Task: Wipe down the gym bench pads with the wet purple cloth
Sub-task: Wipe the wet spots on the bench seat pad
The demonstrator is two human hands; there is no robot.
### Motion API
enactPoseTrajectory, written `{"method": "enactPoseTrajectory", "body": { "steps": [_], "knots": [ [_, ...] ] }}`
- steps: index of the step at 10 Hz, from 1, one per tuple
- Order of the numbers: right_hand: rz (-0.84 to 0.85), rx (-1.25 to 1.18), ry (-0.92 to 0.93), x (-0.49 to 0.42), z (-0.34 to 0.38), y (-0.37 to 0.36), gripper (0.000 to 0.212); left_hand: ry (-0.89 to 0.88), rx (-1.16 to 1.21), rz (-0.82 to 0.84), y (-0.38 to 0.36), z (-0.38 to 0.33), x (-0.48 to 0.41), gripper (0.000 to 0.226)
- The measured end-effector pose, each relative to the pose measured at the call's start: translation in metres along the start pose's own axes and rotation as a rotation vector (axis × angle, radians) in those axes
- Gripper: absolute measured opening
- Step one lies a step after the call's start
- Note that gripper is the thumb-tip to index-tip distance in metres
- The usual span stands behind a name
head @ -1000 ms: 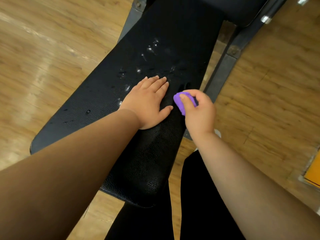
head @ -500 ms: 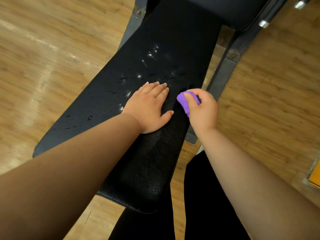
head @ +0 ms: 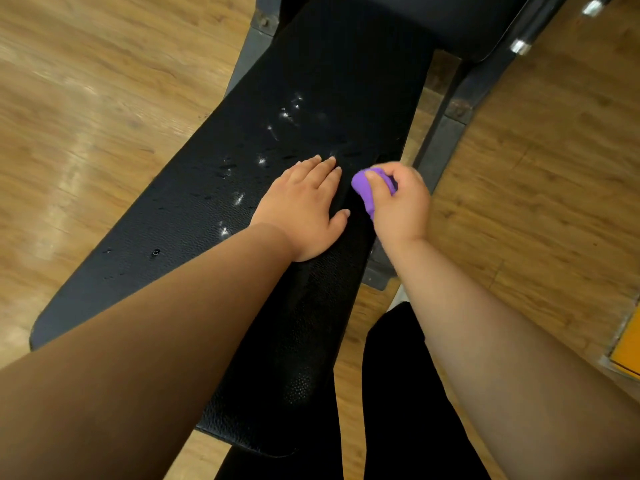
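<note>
A long black bench pad (head: pixel 194 216) runs from the lower middle up toward the top, with wet drops and shiny streaks on its middle. My left hand (head: pixel 304 206) lies flat on the pad, fingers straight. Just to its right, my right hand (head: pixel 398 206) grips the bunched purple cloth (head: pixel 363 188) against the pad's right edge. Most of the cloth is hidden inside the fist. A second black pad (head: pixel 450 19) sits at the top.
The bench's dark metal frame (head: pixel 446 136) runs along the pad's right side, with a foot plate (head: pixel 377 275) near my wrist. Wooden floor (head: pixel 86 116) surrounds the bench. My black-trousered legs (head: pixel 398 410) stand at the bottom. A yellow object (head: pixel 628 348) lies at the right edge.
My right hand with the cloth has slid a little up along the pad's right edge. The left hand stays flat in the same spot on the pad.
</note>
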State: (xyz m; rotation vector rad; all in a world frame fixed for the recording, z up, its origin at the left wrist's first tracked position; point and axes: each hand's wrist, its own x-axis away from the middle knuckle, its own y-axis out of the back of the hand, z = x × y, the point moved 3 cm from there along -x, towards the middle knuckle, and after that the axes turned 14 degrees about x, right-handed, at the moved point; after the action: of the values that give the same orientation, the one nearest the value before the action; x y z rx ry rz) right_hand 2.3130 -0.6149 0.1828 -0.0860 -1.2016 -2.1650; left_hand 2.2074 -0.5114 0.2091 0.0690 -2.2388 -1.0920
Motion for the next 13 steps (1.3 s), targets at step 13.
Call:
{"method": "enactPoseTrajectory", "body": {
  "steps": [13],
  "knots": [
    [0.008,0.113,-0.005,-0.044,0.004,-0.004,0.017,0.014,-0.008,-0.010,0.001,0.000,-0.001,0.069]
  ]
}}
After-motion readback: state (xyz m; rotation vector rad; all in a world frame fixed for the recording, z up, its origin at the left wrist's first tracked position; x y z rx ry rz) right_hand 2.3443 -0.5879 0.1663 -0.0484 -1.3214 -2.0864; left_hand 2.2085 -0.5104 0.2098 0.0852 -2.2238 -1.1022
